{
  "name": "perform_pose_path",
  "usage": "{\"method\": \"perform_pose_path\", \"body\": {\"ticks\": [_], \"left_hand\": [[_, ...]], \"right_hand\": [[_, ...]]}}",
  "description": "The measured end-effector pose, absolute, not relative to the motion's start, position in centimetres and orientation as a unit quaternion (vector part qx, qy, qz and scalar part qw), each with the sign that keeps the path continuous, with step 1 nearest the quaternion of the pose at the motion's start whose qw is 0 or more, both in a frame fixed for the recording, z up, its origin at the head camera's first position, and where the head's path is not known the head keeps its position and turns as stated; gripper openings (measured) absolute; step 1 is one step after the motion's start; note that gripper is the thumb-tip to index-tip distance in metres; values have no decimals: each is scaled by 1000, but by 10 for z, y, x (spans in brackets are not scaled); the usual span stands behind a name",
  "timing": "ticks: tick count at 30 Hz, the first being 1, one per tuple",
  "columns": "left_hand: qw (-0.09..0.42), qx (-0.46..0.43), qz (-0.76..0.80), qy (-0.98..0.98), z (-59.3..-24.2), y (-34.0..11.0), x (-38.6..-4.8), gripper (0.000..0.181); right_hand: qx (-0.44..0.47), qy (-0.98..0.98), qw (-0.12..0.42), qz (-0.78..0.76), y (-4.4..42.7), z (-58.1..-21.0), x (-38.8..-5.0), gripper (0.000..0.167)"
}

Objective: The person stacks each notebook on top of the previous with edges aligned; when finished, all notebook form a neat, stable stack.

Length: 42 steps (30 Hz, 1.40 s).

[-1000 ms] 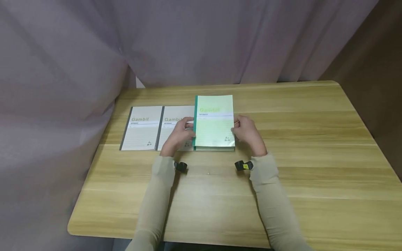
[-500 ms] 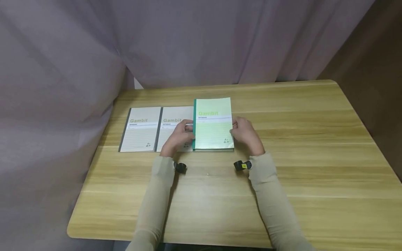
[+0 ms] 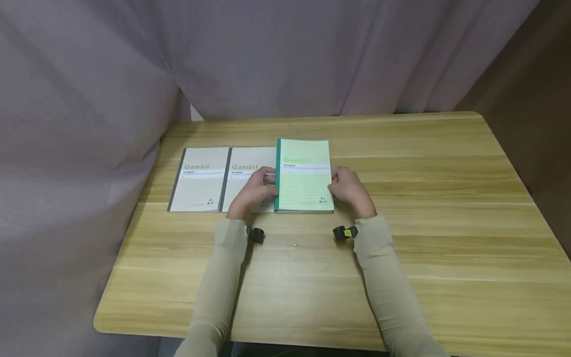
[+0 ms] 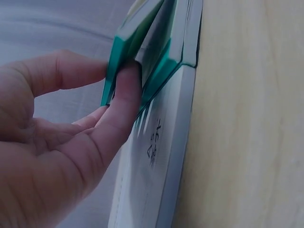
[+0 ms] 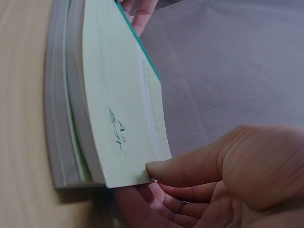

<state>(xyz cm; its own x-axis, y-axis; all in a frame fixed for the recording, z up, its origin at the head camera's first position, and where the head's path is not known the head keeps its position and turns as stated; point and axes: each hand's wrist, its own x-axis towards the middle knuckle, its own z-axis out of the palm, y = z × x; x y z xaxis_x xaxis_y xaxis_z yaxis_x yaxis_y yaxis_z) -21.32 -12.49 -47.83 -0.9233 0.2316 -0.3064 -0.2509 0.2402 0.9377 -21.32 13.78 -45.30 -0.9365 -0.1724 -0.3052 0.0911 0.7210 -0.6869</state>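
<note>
A green-covered notebook point(image 3: 304, 184) with a darker green spine lies between both hands. My left hand point(image 3: 253, 194) pinches its spine side, thumb above and fingers beneath; in the left wrist view, another green-spined notebook point(image 4: 159, 71) sits under those fingers, with a gap between the two. On the opposite edge my right hand point(image 3: 352, 191) grips the top notebook near its lower corner, its thumb on the cover point(image 5: 118, 95). Below it, the right wrist view shows further page blocks point(image 5: 59, 118) stacked. The right hand's fingertips are hidden underneath.
Two grey-spined notebooks lie side by side at left, the outer one point(image 3: 200, 181) whole in view, the inner one point(image 3: 236, 158) partly behind my left hand. They rest on a wooden table point(image 3: 428, 223). Grey curtains point(image 3: 276, 59) hang behind its far edge.
The top green notebook has come down and slightly nearer to me, and the strip visible below its front edge has narrowed. Both hands keep their grip.
</note>
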Motion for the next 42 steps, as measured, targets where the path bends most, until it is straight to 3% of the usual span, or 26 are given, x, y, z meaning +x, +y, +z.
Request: {"method": "perform_pose_path", "body": {"ticks": [16, 27, 42], "left_hand": [[192, 12, 536, 822, -482, -122, -213, 63], [194, 24, 493, 848, -477, -125, -213, 64], [186, 25, 479, 858, -479, -123, -215, 61]], "right_hand": [[-42, 909, 188, -369, 141, -459, -213, 19], [-64, 923, 156, -345, 137, -461, -214, 14], [-55, 935, 142, -321, 134, -459, -215, 27]]}}
